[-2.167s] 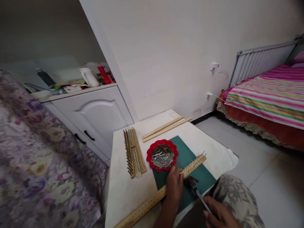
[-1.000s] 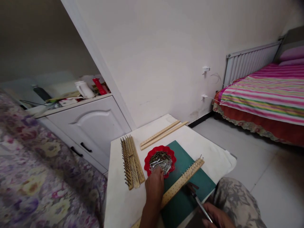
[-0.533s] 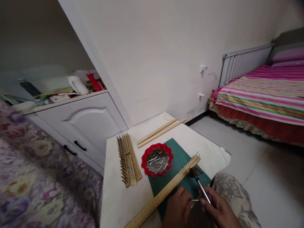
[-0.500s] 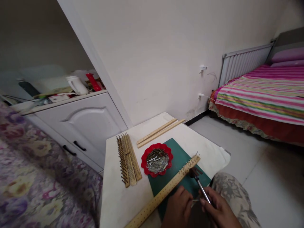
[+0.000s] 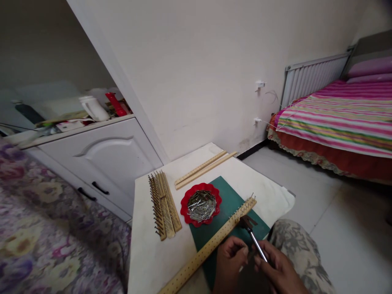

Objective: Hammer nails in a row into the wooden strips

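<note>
A long wooden strip (image 5: pixel 211 246) with a row of holes lies slantwise across a green cutting mat (image 5: pixel 232 204); nails stand in its far end. My right hand (image 5: pixel 277 271) grips the metal handle of a small hammer (image 5: pixel 249 228), whose head rests on the mat beside the strip. My left hand (image 5: pixel 231 261) is closed in a pinch just left of the hammer handle, apparently on a small nail, too small to be sure. A red scalloped dish (image 5: pixel 200 204) full of nails sits on the mat's far corner.
A stack of nailed wooden strips (image 5: pixel 162 206) lies left of the dish, and two plain strips (image 5: pixel 203 169) lie at the white table's (image 5: pixel 153 261) far edge. My knee (image 5: pixel 294 245) is at the table's right. A white cabinet, a floral cover and a striped bed surround it.
My left hand left the wooden strip, reached to the red dish, then came back beside my right hand near the hammer handle, pinched. The hammer head moved up against the strip.
</note>
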Demonstrator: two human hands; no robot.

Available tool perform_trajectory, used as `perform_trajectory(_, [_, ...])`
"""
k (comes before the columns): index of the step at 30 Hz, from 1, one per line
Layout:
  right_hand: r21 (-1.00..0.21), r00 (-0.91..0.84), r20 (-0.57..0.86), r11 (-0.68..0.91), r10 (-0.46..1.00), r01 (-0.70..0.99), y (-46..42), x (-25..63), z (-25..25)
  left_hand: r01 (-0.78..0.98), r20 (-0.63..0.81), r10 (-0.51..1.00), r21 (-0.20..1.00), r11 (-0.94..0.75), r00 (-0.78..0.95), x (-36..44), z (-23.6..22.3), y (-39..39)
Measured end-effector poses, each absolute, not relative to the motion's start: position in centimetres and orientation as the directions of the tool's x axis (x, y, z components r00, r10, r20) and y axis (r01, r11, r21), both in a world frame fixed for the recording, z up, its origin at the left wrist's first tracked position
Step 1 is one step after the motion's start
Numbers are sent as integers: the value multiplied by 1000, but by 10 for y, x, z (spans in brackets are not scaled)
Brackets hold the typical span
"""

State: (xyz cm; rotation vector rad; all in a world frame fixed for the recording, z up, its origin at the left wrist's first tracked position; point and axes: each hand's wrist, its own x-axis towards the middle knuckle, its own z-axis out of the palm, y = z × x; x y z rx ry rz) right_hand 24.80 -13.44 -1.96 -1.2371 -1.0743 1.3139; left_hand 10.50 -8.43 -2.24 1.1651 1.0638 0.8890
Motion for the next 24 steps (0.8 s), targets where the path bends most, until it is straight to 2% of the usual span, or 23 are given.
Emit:
perform_trajectory(4, [-985,35,-173,-173,984,-23,-135,253,-30,201,30,997,979,-44,73,94,-23,-64])
perform_trajectory(7, [-975,11,-222,-222,975,-15,-137,255,-31,323,144,989,934,-150,41,91,-31,-49])
perform_trajectory(14, [-977,36,-212,-211,977,-15,-140,254,-27,406,223,974,887,-218,37,98,-42,-40])
perform_trajectory(24, [-978,13,-207,-208,978,2,-140,256,-29,462,239,970,858,-227,32,100,-39,-39])
